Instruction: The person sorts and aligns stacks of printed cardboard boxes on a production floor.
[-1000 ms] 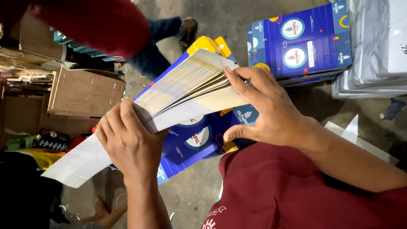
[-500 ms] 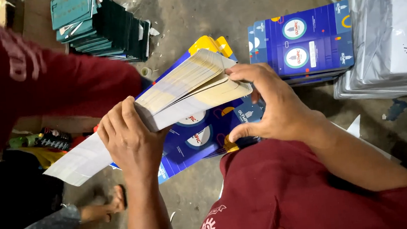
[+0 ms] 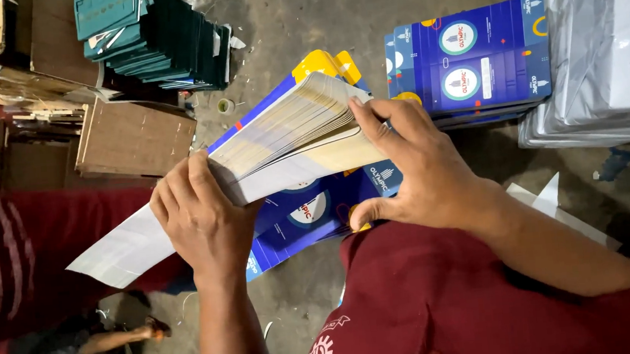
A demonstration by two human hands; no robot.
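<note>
Both your hands are on one thick stack of sheets (image 3: 289,137), held over the blue printed covers (image 3: 318,207) on the concrete floor (image 3: 331,16). Your left hand (image 3: 200,213) clamps the stack's near end, fingers curled over the top. Your right hand (image 3: 413,165) presses spread fingers on the far edge, thumb tucked beneath. More blue covers (image 3: 472,57) lie stacked near the right hand, dark green books (image 3: 154,31) well apart at upper left.

Bare floor (image 3: 301,19) lies open in a strip between the dark green stack (image 3: 158,35) and the blue printed stack (image 3: 483,60). Left of it, the brown cardboard box (image 3: 133,136) blocks the way; right, grey wrapped bundles (image 3: 607,45). A red sleeve (image 3: 17,248) crowds the lower left.
</note>
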